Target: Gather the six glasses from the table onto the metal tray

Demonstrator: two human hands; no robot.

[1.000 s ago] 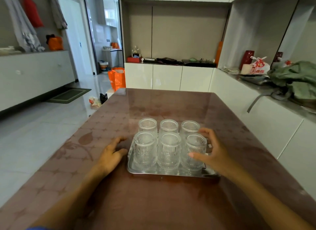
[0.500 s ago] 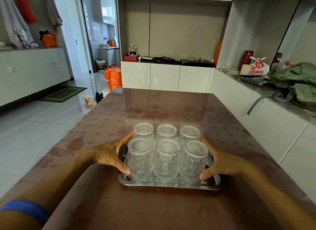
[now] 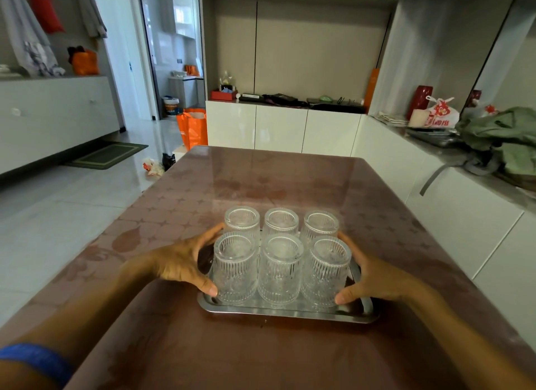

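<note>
Six ribbed clear glasses (image 3: 280,269) are seen packed mouth-down in two rows of three on the shallow metal tray (image 3: 287,313), which is set on the glossy brown tabletop (image 3: 290,180). The cluster is cupped from either side by the left hand (image 3: 179,263) and right hand (image 3: 374,282), fingers spread wide against the outer glasses, apparently to steady them together.

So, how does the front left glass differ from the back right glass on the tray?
The front left glass stands in the near row, while the back right glass stands in the far row. The left hand touches the front left glass; the right hand reaches the back right glass. The front one shows its whole ribbed side; the back one is partly hidden. Both are clear, ribbed, and stand on the metal tray.
</note>
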